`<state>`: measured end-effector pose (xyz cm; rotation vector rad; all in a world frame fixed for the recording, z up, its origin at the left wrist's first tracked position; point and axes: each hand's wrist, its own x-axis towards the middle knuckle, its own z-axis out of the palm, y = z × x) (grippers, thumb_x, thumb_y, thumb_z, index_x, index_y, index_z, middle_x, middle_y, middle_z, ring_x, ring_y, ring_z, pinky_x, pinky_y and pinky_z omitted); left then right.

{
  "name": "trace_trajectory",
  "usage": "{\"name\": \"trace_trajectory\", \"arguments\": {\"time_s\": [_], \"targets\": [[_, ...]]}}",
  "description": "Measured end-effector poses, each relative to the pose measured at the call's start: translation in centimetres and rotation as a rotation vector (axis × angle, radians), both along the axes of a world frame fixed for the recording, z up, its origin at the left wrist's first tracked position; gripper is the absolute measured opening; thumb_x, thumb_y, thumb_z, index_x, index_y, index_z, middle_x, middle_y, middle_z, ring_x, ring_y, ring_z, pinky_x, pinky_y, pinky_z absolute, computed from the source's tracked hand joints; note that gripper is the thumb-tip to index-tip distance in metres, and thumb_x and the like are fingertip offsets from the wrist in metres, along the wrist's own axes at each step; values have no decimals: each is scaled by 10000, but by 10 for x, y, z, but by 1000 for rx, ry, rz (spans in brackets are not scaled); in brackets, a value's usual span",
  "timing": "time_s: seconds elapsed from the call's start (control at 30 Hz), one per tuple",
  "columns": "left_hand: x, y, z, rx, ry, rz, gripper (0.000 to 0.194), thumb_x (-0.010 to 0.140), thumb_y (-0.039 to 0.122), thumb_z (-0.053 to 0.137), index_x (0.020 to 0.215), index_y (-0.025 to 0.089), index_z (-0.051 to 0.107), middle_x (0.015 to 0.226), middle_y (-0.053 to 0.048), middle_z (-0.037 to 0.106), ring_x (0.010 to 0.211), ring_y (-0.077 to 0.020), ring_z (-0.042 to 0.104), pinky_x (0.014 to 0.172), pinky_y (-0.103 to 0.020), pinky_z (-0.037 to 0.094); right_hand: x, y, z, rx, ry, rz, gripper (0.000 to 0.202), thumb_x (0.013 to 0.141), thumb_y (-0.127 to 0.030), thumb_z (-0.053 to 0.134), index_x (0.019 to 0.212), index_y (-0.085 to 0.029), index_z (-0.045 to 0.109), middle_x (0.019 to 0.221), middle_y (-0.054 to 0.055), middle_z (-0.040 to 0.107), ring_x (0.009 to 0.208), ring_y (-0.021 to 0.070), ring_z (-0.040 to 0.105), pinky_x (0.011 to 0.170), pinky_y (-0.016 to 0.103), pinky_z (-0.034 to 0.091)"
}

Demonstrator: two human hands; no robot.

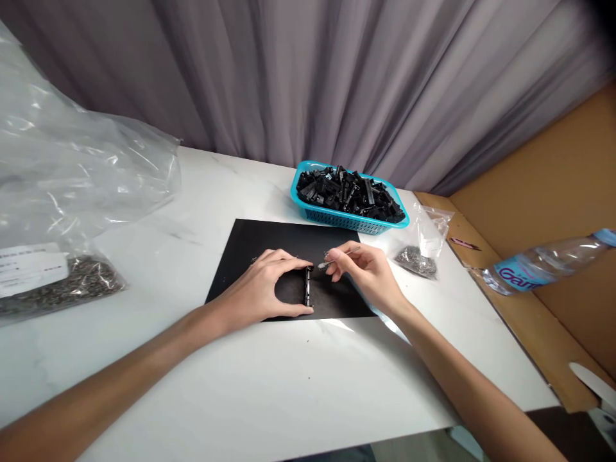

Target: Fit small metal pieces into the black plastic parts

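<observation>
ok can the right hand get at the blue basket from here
Likely yes: nothing seems to stand between the right hand and the blue basket beyond, though it holds what looks like a thin tool.

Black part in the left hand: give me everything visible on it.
The narrow black part is a slim, straight bar, apparently plastic, with bright glints along its length and slightly bulkier ends. Finer detail is too small to read. The left hand grips it end to end, its length pointing away from the person, over the black mat; whether it touches the mat is unclear. The slim tool in the right hand is near its far end.
</observation>
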<state>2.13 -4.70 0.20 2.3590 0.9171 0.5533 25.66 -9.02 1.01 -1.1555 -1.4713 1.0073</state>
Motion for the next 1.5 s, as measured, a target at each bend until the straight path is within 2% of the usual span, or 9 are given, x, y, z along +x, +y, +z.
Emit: {"name": "trace_trajectory", "arguments": {"time_s": [0.2, 0.67, 0.9, 1.03, 1.13, 1.2, 1.3, 1.4, 1.5], "targets": [[0, -2, 4, -44, 17, 12, 679, 718, 543, 849, 1310, 271, 662, 1205, -57, 657, 1179, -289, 563, 1058, -482, 468, -6, -1, -3, -12, -2, 14, 344, 945, -497, 680, 917, -158, 730, 789, 58, 764, 664, 154, 709, 685, 287, 568], [3, -3, 4, -13, -26, 42, 696, 648, 518, 891, 1264, 251, 706, 1111, -64, 679, 1103, -292, 597, 1009, -480, 498, -13, -3, -5, -44, 65, 79, 395, 909, -540, 703, 940, -151, 769, 860, 80, 787, 728, 197, 763, 741, 349, 646], [0, -2, -2, 49, -34, 25, 707, 660, 541, 882, 1287, 269, 702, 1113, -69, 682, 1089, -301, 596, 990, -495, 522, -13, -3, -3, -54, -16, 99, 397, 959, -540, 639, 952, -154, 731, 871, 71, 759, 750, 185, 731, 768, 345, 607], [-5, -1, 1, 68, -78, 31, 694, 678, 531, 880, 1297, 285, 687, 1160, -61, 684, 1133, -293, 597, 1020, -477, 521, -4, -2, 3, 130, -206, -58, 441, 1060, -524, 448, 913, -193, 699, 879, 56, 682, 819, 177, 641, 825, 346, 540], [-9, 4, 13, 77, -249, 146, 640, 701, 539, 871, 1260, 284, 690, 1217, -51, 696, 1161, -273, 621, 1060, -452, 500, 3, -1, 3, 350, -375, -243, 468, 1106, -440, 330, 804, -213, 606, 875, 55, 581, 878, 194, 566, 887, 376, 479], [-11, 10, 22, 82, -433, 295, 551, 756, 522, 839, 1217, 264, 686, 1237, -48, 712, 1179, -260, 639, 1084, -436, 475, 2, 0, -3, 424, -465, -225, 438, 1114, -386, 301, 812, -218, 571, 884, 54, 534, 881, 197, 545, 875, 376, 476], [-12, 19, 28, 95, -626, 490, 424, 843, 493, 769, 1166, 240, 661, 1232, -52, 733, 1201, -255, 652, 1059, -423, 471, -10, 0, -15, 421, -615, -66, 372, 1114, -360, 303, 1077, -219, 646, 1027, 84, 532, 925, 196, 572, 864, 359, 519], [-13, 26, 26, 89, -655, 588, 401, 844, 504, 757, 1126, 238, 654, 1213, -55, 742, 1203, -267, 658, 1030, -431, 477, -27, 1, -22, 391, -842, 0, 412, 1100, -405, 365, 1426, -245, 559, 1197, 128, 523, 959, 219, 597, 858, 395, 558], [-11, 26, 21, 78, -625, 589, 408, 824, 495, 777, 1121, 240, 662, 1206, -54, 740, 1198, -265, 655, 1030, -434, 467, -38, 3, -22, 433, -1016, 23, 493, 1075, -461, 422, 1475, -199, 546, 1270, 167, 539, 1069, 282, 584, 919, 469, 543]]}}
